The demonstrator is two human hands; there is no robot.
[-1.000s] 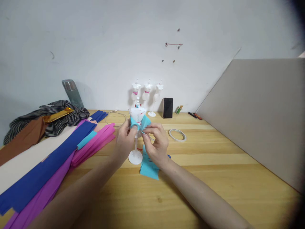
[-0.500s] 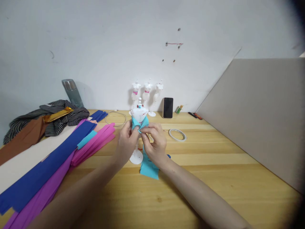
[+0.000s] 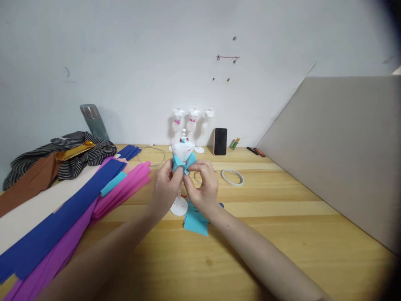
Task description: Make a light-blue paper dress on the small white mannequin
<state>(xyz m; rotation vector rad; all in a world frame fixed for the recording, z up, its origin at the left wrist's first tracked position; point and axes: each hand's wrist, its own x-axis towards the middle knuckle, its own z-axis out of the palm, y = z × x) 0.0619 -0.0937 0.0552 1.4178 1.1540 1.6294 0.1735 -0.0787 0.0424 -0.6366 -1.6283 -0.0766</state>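
Note:
A small white mannequin stand [image 3: 182,149] rises from a round base [image 3: 178,207] in the middle of the wooden table [image 3: 282,217]. A strip of turquoise paper [image 3: 184,162] is wrapped round its waist. My left hand [image 3: 165,187] and my right hand [image 3: 202,187] both pinch that paper against the figure, fingers closed. A further piece of turquoise paper [image 3: 196,221] lies on the table below my right wrist.
Long blue [image 3: 59,221], pink [image 3: 122,190] and purple paper strips lie at the left, with striped cloth [image 3: 78,152] and a steel flask [image 3: 93,121] behind. Three white mannequins [image 3: 191,121], a phone [image 3: 220,141], a tape ring [image 3: 232,177] and a grey board [image 3: 351,150] stand beyond.
The turquoise paper, spread wider a second ago, is now gathered tight at the figure's waist. Both hands have closed in slightly; the stand shifted a little to the right.

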